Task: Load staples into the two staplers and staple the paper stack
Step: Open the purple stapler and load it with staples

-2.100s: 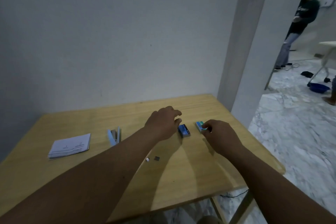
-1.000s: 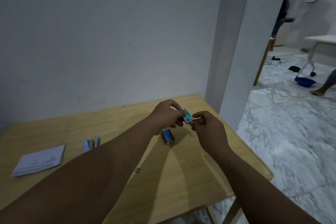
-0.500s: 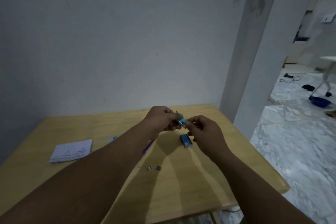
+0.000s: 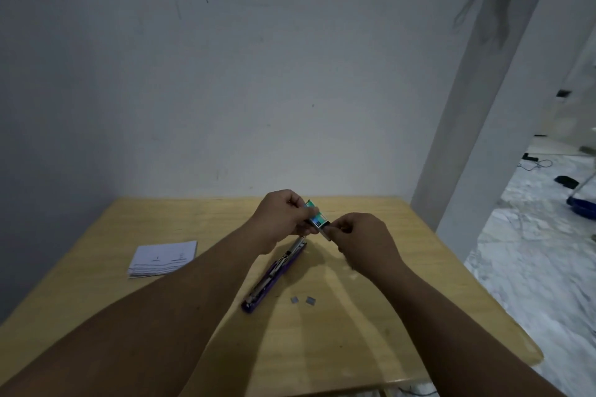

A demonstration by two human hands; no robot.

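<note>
My left hand grips the staple box; right hand pinches its inner tray. Opened purple stapler lies directly below, long axis diagonal toward me.

bare table near front edge, open purple stapler and two staple bits mid-table, paper stack left

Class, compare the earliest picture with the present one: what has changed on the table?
The green staple box was lifted off the table; left hand holds it, right hand pulls at its end. Paper stack and the two loose staple pieces stayed put.
</note>
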